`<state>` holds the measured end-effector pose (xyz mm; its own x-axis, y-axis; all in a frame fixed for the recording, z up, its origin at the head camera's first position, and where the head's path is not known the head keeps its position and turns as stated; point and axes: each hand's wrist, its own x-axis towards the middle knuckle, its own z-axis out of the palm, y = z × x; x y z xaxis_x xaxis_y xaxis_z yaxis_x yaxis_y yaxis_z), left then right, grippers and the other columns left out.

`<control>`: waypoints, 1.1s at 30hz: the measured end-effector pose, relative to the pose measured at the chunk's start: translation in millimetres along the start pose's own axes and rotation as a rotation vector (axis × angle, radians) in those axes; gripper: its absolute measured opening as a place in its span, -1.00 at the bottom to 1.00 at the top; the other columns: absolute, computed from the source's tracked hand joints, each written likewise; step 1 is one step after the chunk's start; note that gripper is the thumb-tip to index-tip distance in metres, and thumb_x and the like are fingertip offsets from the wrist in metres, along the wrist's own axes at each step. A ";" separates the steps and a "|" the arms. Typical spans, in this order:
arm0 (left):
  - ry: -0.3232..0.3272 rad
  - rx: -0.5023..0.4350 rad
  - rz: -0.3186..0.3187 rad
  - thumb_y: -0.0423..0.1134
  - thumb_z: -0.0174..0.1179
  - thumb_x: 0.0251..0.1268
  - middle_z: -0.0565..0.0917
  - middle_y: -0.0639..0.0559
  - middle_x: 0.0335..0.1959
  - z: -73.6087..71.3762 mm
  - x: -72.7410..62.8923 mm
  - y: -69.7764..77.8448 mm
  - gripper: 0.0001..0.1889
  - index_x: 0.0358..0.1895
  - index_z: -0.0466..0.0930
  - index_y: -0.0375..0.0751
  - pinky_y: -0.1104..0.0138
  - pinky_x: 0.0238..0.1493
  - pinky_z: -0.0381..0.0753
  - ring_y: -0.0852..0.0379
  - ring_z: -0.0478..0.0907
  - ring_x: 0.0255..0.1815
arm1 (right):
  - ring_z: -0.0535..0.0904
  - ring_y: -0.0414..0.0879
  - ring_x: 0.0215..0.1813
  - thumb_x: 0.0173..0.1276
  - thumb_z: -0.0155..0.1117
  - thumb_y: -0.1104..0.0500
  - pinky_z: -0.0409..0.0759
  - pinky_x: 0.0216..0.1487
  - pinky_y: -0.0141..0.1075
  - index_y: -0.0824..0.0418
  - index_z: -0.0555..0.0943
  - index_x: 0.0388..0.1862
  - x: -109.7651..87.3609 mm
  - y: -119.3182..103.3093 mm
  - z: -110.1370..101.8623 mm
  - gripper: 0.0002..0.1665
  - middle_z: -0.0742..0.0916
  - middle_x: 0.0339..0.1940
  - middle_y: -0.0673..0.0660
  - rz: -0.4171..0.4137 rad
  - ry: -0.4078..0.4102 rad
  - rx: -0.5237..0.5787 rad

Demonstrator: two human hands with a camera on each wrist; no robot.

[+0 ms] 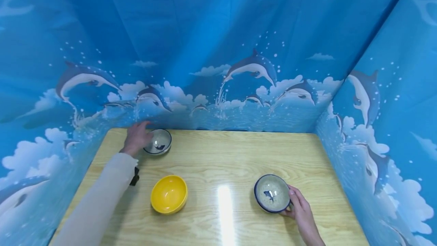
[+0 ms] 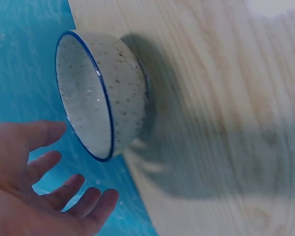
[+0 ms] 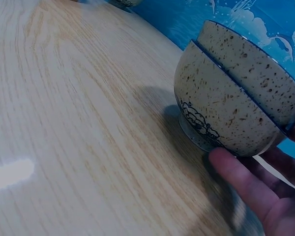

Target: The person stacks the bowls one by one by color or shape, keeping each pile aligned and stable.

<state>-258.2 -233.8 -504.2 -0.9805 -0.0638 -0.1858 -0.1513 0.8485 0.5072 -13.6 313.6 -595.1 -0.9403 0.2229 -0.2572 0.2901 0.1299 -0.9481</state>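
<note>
At the table's far left, a speckled bowl (image 1: 160, 142) with a blue rim stands upright, a dark blue fish drawn inside. Beside it is my left hand (image 1: 137, 138); in the left wrist view the spread fingers (image 2: 71, 189) of that hand are apart from the bowl (image 2: 125, 88). Toward the right, two speckled blue-rimmed bowls (image 3: 221, 105) stand nested one in the other. My right hand (image 1: 300, 210) holds this stack (image 1: 273, 193) by its right side, the thumb (image 3: 238, 179) low near the foot and the other fingers partly hidden behind.
A yellow bowl (image 1: 169, 194) stands on the wooden table (image 1: 211, 158) at front left, near my left forearm. Blue dolphin-print curtains (image 1: 205, 67) border the table at the back and both sides. A bright reflection lies between the yellow bowl and the stack.
</note>
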 end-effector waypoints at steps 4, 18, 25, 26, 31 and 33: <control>-0.020 -0.011 0.011 -0.16 0.01 0.73 0.18 -0.57 0.63 1.0 0.4 -10.1 -0.38 0.66 0.19 -0.41 -0.40 0.65 0.21 -0.58 0.09 0.65 | 0.53 -0.67 0.09 0.87 -0.19 -0.13 0.90 0.00 -0.16 0.41 0.27 0.67 -0.8 -0.5 1.0 -0.26 0.35 0.67 0.54 0.004 0.002 0.006; -0.128 -0.102 -0.019 -0.21 -0.07 0.72 0.27 -0.59 0.61 10.1 -2.3 -26.6 -0.37 0.66 0.12 -0.50 -0.26 0.46 0.56 -0.51 0.44 0.44 | 0.58 -0.48 0.23 0.86 -0.16 -0.15 0.89 0.06 -0.17 0.36 0.31 0.66 1.6 -3.1 5.3 -0.27 0.37 0.67 0.47 0.020 0.000 -0.006; -0.159 -0.203 -0.107 -0.21 -0.05 0.76 0.33 -0.56 0.58 19.8 3.1 -38.6 -0.37 0.71 0.08 -0.39 0.13 -0.10 0.84 -0.25 0.71 0.05 | 0.54 -0.57 0.17 0.86 -0.15 -0.15 0.89 0.04 -0.19 0.37 0.32 0.65 2.0 -4.5 8.8 -0.27 0.37 0.68 0.46 0.020 0.011 -0.005; -0.160 -0.213 -0.120 -0.22 -0.05 0.76 0.33 -0.56 0.57 21.1 3.4 -39.5 -0.36 0.71 0.07 -0.40 0.14 -0.11 0.85 -0.25 0.71 0.05 | 0.53 -0.61 0.14 0.86 -0.15 -0.14 0.89 0.03 -0.19 0.37 0.32 0.64 1.7 -4.8 9.4 -0.28 0.38 0.67 0.46 0.017 0.013 0.000; -0.166 -0.286 -0.162 -0.26 -0.04 0.75 0.31 -0.59 0.56 25.4 3.4 -41.4 -0.37 0.70 0.07 -0.41 0.12 -0.13 0.91 -0.38 0.69 0.18 | 0.51 -0.67 0.09 0.86 -0.13 -0.13 0.90 0.01 -0.17 0.40 0.33 0.62 1.7 -5.4 11.9 -0.28 0.38 0.66 0.48 0.001 0.016 0.017; -0.166 -0.306 -0.169 -0.28 -0.05 0.75 0.29 -0.60 0.58 26.6 3.2 -41.4 -0.38 0.70 0.07 -0.41 0.14 -0.15 0.91 -0.41 0.65 0.25 | 0.51 -0.67 0.09 0.86 -0.13 -0.13 0.90 0.00 -0.16 0.41 0.33 0.62 1.9 -5.7 12.7 -0.28 0.39 0.66 0.49 0.001 0.018 0.020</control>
<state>-251.7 -255.2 -548.1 -0.9087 -0.0822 -0.4092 -0.3641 0.6354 0.6809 -19.2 301.0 -592.5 -0.9367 0.2403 -0.2546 0.2870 0.1104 -0.9516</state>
